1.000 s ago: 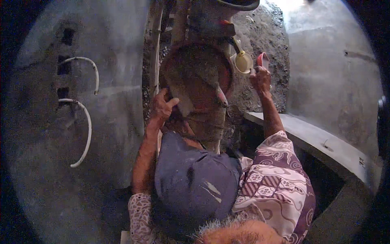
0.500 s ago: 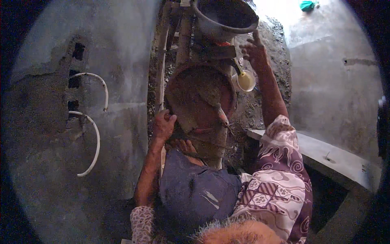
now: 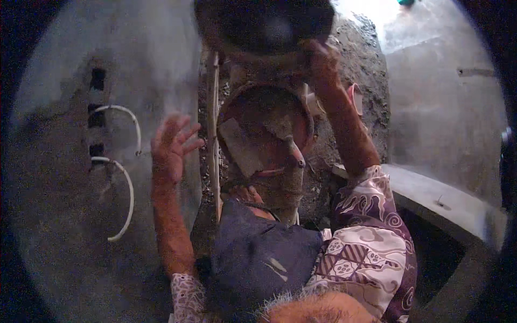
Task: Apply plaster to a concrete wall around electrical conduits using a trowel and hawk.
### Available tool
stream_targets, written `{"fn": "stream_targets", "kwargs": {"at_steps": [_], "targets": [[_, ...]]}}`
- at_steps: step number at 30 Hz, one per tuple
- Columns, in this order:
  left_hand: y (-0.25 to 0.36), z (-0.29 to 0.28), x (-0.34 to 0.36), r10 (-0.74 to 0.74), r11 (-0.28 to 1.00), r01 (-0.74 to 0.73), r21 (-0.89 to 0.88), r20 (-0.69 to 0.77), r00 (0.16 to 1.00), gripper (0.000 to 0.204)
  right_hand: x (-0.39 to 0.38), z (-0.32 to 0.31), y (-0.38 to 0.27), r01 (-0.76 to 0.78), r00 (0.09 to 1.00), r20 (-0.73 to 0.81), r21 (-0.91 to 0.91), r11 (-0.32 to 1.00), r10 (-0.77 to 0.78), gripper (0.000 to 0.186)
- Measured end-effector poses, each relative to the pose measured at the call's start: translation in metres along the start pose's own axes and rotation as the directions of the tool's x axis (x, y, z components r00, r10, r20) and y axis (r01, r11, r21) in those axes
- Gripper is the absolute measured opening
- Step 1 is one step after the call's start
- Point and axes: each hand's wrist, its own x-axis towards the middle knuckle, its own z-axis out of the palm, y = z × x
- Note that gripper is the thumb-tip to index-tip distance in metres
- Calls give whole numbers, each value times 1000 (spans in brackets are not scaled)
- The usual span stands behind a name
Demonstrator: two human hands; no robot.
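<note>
My right hand [image 3: 323,60] is closed on the near right rim of a dark round tub [image 3: 245,53], which is tilted with its hollow facing me. My left hand [image 3: 175,141] is raised near the left wall, fingers spread, holding nothing. Between my arms and below the tub sits a reddish-brown round basin [image 3: 311,121]. In it lie a trowel [image 3: 295,152] with its handle toward me and a flat greyish board [image 3: 235,144]. My right forearm partly hides a pale cup [image 3: 313,103] beside the basin.
A wooden pole [image 3: 213,134] runs along the basin's left. A grey wall [image 3: 59,188] with two curved white pipes [image 3: 129,202] stands at left. At right are a pale ledge [image 3: 425,194] and a pink-edged container [image 3: 354,98]. My bare foot [image 3: 247,194] is just below the basin.
My right hand has taken the dark tub's rim, and the tub has swung left and tilted toward me. My left hand has left the basin's edge, moved left and opened.
</note>
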Motion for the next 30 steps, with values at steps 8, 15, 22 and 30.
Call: {"fn": "stream_targets", "kwargs": {"at_steps": [8,15,22,30], "targets": [[25,9,-5,-52,922,95,-376,124,991,65,-39,17,-78,-58,975,223,186,981,16,15],[-20,-20,-7,-250,957,201,-211,-240,938,28,-45,40,-91,-807,557,755,394,441,346,31],[-27,-23,-4,-235,963,162,-214,-376,897,36,-37,20,-57,-566,824,293,438,698,484,34],[-22,-39,-36,-250,951,130,-280,-454,855,27,39,83,32,-263,907,302,-133,955,292,37]]}}
